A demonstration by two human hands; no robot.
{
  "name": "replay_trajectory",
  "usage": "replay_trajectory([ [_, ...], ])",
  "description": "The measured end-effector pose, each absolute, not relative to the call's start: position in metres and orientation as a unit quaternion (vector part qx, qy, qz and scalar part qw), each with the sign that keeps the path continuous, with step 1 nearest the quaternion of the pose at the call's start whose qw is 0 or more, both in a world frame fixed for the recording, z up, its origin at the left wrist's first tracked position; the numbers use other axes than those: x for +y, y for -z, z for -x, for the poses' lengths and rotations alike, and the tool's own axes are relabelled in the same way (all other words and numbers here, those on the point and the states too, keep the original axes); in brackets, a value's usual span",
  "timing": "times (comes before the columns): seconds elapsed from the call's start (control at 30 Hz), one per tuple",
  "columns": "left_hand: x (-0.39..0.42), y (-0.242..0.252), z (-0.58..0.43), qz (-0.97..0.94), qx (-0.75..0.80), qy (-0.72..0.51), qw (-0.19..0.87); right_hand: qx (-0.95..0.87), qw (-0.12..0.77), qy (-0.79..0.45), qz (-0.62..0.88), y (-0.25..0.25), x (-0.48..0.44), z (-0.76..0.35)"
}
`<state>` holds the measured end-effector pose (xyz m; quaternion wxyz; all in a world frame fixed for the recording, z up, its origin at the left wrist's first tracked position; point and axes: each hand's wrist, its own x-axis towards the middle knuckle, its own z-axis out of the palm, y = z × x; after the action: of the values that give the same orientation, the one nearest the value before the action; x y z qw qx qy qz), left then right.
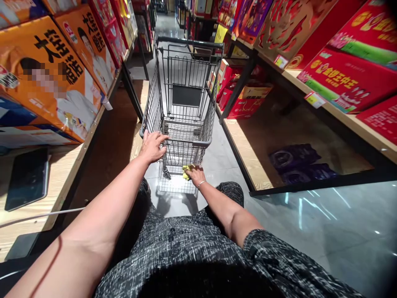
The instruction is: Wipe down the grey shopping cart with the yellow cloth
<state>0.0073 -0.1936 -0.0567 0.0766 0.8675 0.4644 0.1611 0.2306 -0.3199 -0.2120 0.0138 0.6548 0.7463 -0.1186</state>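
Note:
A grey wire shopping cart (186, 142) stands in front of me, its basket end closest to my legs. My left hand (152, 147) grips the left corner of its near rim, fingers over the bar and thumb on the near side. Lower down, my right hand (196, 175) holds a bunched yellow cloth (186, 172) against the lower wires of the cart's near end. Part of the cloth is hidden under the fingers. The basket's wire floor shows through the mesh, and a caster (166, 173) sits below the left side.
Shelves line both sides, with orange boxes (34, 82) on the left and red boxes (347, 78) on the right. A dark tablet (27, 178) lies on the left shelf, with a cable (62, 212) near it. Purple packages (300, 163) lie on the low right shelf.

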Motion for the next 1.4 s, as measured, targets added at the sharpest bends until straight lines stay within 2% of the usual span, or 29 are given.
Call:
replay_trajectory([
  [0.1,-0.186,0.056,-0.004,-0.862,0.472,-0.160,0.094,0.760,-0.016,0.095,-0.643,0.200,-0.319,-0.240],
  [0.27,-0.178,0.057,0.006,-0.850,0.492,-0.173,0.080,0.753,-0.190,-0.038,-0.629,0.138,-0.302,-0.261],
  [0.33,-0.176,0.059,0.011,-0.843,0.502,-0.174,0.080,0.735,-0.221,-0.066,-0.637,0.123,-0.297,-0.262],
  [0.43,-0.173,0.060,0.019,-0.838,0.512,-0.170,0.087,0.744,-0.179,-0.035,-0.642,0.132,-0.301,-0.255],
  [0.57,-0.171,0.057,0.031,-0.836,0.516,-0.163,0.091,0.771,-0.076,0.059,-0.629,0.175,-0.318,-0.239],
  [0.67,-0.171,0.055,0.041,-0.836,0.516,-0.158,0.100,0.776,-0.073,0.101,-0.618,0.186,-0.328,-0.237],
  [0.87,-0.170,0.053,0.069,-0.833,0.515,-0.157,0.129,0.680,-0.261,0.030,-0.684,0.118,-0.329,-0.264],
  [0.97,-0.179,0.046,0.070,-0.828,0.517,-0.169,0.137,0.623,-0.319,-0.030,-0.714,0.077,-0.326,-0.267],
  [1.07,-0.202,0.035,0.045,-0.852,0.475,-0.171,0.140,0.684,-0.298,-0.049,-0.664,0.055,-0.318,-0.250],
  [1.2,-0.241,0.033,-0.002,-0.904,0.385,-0.135,0.129,0.820,-0.180,-0.018,-0.543,0.054,-0.300,-0.229],
  [1.3,-0.257,0.042,-0.019,-0.894,0.405,-0.157,0.113,0.827,-0.133,-0.026,-0.546,0.054,-0.274,-0.238],
  [1.4,-0.258,0.050,-0.016,-0.877,0.414,-0.199,0.141,0.806,-0.120,-0.038,-0.579,0.044,-0.233,-0.265],
])
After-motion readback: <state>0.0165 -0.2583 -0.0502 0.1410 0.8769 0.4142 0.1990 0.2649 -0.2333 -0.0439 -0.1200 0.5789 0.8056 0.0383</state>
